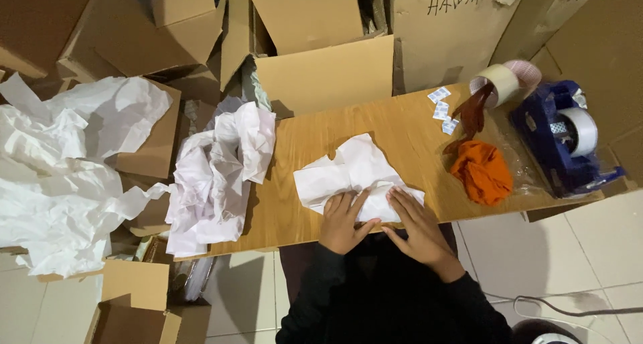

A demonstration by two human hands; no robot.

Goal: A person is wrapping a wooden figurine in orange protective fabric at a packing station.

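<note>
Head view: left hand (343, 222) and right hand (418, 227), fingers spread flat, gripping nothing, press white paper (351, 173) at the tabletop's (402, 129) near edge; orange cloth (482, 172) lies right.

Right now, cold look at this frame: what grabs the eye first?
Both hands, left hand and right hand, press flat on a crumpled white paper sheet at the near edge of the wooden table. An orange cloth bundle sits to the right, beside a blue tape dispenser. Heaps of white paper spill over cardboard boxes on the left.
</note>
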